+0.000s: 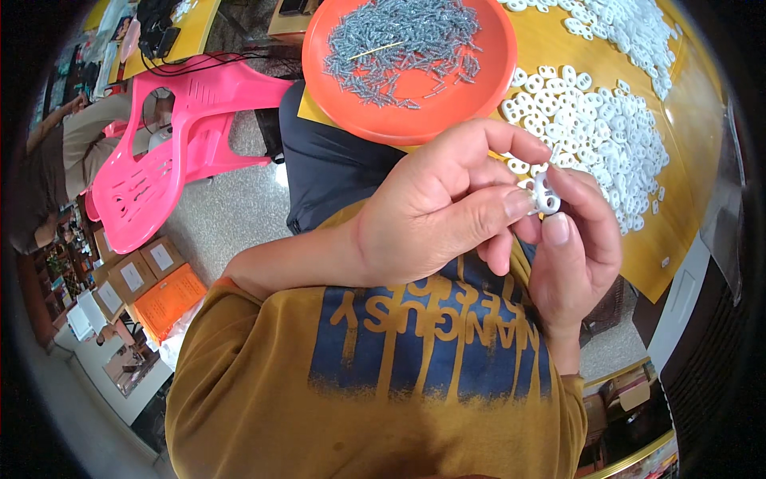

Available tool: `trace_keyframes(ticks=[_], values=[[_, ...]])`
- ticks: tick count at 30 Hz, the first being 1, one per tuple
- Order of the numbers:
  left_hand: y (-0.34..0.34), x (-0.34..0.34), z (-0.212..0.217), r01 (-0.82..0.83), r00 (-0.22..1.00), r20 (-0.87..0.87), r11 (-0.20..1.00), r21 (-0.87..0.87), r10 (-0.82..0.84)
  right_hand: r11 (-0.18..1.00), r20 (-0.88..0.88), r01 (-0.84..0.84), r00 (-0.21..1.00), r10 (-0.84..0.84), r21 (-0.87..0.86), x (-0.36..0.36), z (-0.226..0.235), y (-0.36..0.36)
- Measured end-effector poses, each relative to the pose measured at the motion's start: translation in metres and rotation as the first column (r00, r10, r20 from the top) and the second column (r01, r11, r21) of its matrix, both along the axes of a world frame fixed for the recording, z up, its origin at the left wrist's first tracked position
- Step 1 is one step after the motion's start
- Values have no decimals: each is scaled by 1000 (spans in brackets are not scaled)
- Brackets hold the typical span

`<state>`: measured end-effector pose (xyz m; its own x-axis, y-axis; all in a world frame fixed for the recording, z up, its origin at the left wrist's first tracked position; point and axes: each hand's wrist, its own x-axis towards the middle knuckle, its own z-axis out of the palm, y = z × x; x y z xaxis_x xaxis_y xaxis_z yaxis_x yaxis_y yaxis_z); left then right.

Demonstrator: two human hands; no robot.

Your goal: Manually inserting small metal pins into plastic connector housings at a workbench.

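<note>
A small white plastic piece with two holes [547, 204] sits between the fingertips of both hands, in front of my chest. My left hand [451, 203] reaches across from the left, thumb and fingers closed at the piece's left side. On the other side, my right hand [578, 255] pinches it between thumb and forefinger. Part of the piece is hidden by the fingers, so I cannot tell whether a spring is in it. Just beyond the hands lies a spread of similar white two-holed pieces [594, 144]. An orange-red round plate [383, 124] holds a heap of small metal springs [395, 44].
The plate and pieces rest on a yellow tabletop [686, 148]. A pink plastic chair [159, 172] stands to the left, beside a seated person [84, 148]. Cardboard boxes [132, 271] and an orange package [169, 299] are at the lower left. Another white heap [630, 36] lies farther back.
</note>
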<state>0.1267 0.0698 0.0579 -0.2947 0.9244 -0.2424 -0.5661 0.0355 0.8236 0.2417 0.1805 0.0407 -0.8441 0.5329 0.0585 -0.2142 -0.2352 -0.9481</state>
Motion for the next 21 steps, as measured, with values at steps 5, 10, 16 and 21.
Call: trace_keyframes(ticks=[5, 10, 16, 21], values=[[0, -1, -2, 32, 999, 9, 999, 8, -32, 998, -4, 12, 1000, -12, 62, -1, -6, 5], [0, -3, -2, 61, 998, 5, 998, -16, -61, 995, 58, 77, 996, -73, -62, -5, 5, -3], [2, -6, -2, 103, 995, -4, 995, 13, -103, 994, 47, 82, 996, -78, -78, -3, 6, -1], [3, -3, -2, 80, 995, 66, 997, 21, -81, 991, 14, 49, 999, -51, 125, 0, 0, 7]])
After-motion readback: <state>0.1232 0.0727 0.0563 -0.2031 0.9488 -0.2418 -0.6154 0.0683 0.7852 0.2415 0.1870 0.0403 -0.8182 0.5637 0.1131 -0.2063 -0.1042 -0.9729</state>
